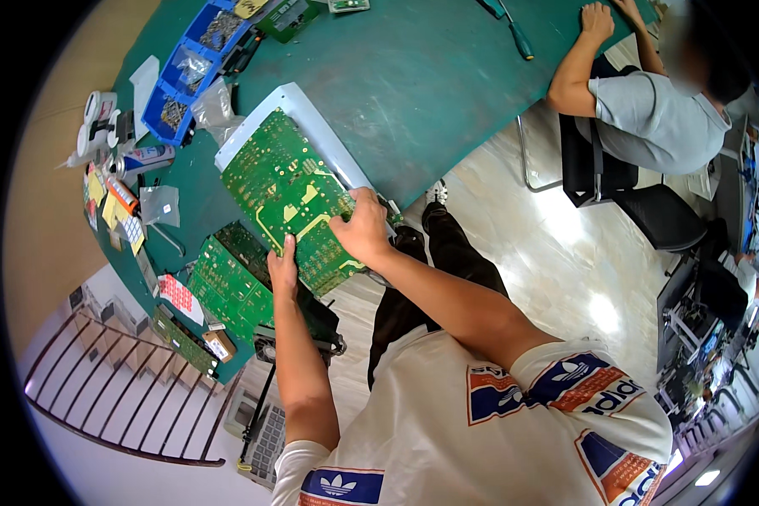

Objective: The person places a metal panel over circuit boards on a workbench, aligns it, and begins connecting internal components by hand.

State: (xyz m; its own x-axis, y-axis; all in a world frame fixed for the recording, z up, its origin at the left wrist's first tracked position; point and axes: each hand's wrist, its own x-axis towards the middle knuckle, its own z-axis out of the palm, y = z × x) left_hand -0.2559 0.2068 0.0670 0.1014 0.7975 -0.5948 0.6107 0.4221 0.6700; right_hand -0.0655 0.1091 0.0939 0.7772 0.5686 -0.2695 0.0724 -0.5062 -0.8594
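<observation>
A large green circuit board [282, 181] is gripped between my two hands, its solder side with bright traces facing up. My left hand [283, 268] holds its lower left edge, thumb lying on the face and the other fingers hidden beneath. Along the lower right edge my right hand [365, 228] grips it, thumb also on top. Under and behind the board lies a pale grey metal panel [333, 139] with a raised rim, resting on the green table mat [413, 80]. A second green board [228, 287] lies left of my left hand, beside dark parts.
Blue bins [177, 80] of small hardware stand at the far left. Nearby are a spray can [148, 158], clear plastic bags [217, 108] and a narrow board [183, 339]. A screwdriver [521, 40] lies far right. Another person [658, 118] sits at the table's right side.
</observation>
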